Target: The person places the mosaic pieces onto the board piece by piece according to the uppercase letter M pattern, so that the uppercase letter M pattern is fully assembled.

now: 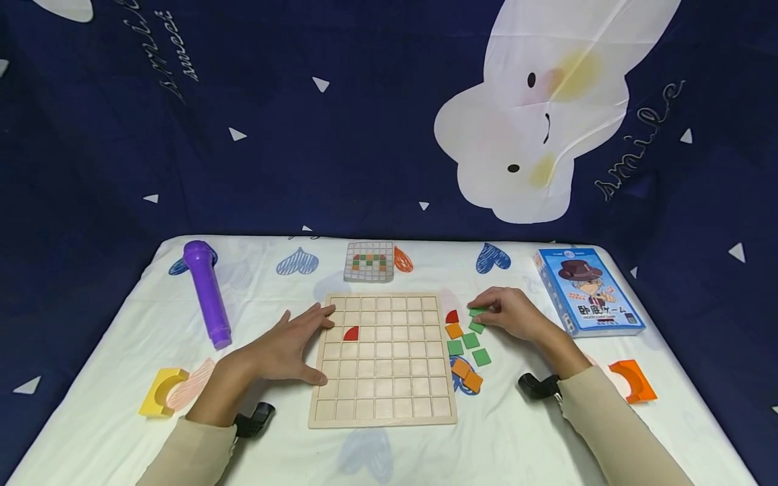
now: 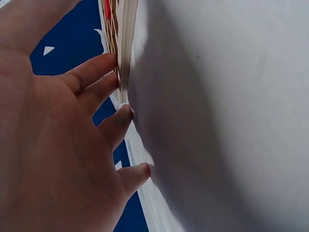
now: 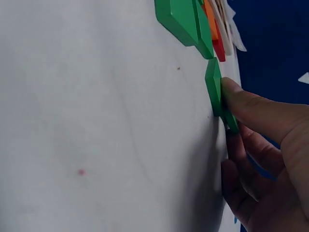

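Observation:
A light wooden grid board (image 1: 384,368) lies in the middle, with one red quarter-circle tile (image 1: 351,333) in a cell toward its upper left. My left hand (image 1: 286,347) rests at the board's left edge, fingers spread and the thumb lower down on the same side. To the right of the board, my right hand (image 1: 510,314) pinches a green square tile (image 3: 231,121) between thumb and fingers, low over the cloth. Another green tile (image 3: 213,87) lies right by the thumb. Near it are more green tiles (image 1: 471,341), orange tiles (image 1: 454,331) and a red tile (image 1: 452,316).
A small pattern card (image 1: 369,262) with coloured squares sits behind the board. At the left lie a purple tube (image 1: 208,293) and a yellow arch block (image 1: 163,393). A blue game box (image 1: 589,290) and an orange arch block (image 1: 635,381) are on the right.

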`<state>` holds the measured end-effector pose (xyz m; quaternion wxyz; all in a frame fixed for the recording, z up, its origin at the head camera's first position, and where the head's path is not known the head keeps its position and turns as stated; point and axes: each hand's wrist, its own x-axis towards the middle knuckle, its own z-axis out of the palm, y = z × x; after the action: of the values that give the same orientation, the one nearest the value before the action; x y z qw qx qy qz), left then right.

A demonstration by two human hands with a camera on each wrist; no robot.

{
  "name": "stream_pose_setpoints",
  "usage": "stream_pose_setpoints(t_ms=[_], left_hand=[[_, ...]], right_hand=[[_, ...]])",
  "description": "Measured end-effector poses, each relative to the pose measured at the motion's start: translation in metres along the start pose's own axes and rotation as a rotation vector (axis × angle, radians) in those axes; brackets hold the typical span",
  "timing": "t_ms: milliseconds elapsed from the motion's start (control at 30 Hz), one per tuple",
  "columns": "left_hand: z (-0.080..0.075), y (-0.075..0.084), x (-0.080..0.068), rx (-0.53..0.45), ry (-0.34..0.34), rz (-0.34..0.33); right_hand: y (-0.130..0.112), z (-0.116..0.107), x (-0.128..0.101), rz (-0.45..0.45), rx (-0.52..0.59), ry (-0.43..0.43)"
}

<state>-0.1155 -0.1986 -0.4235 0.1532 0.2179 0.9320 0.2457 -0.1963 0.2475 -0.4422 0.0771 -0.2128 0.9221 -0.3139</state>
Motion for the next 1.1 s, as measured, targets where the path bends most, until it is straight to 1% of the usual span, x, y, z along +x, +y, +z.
stream_pose_setpoints(t_ms=[333, 567, 833, 1100], left_hand=[[0.001, -0.002, 0.0, 0.002, 0.0, 0.006], [0.0, -0.002, -0.001, 0.004, 0.0, 0.012], [0.0, -0.001, -0.001, 0.0, -0.007, 0.003], [-0.001, -0.001, -0.001, -0.001, -0.008, 0.002]], right_hand=[[-0.003, 0.002, 0.0, -0.027, 0.033, 0.01], [-0.007, 0.001, 0.002, -0.011, 0.034, 0.004], [-0.03, 0.004, 0.003, -0.076, 0.07, -0.003], [-0.06, 0.025, 0.006, -0.113, 0.15, -0.056]])
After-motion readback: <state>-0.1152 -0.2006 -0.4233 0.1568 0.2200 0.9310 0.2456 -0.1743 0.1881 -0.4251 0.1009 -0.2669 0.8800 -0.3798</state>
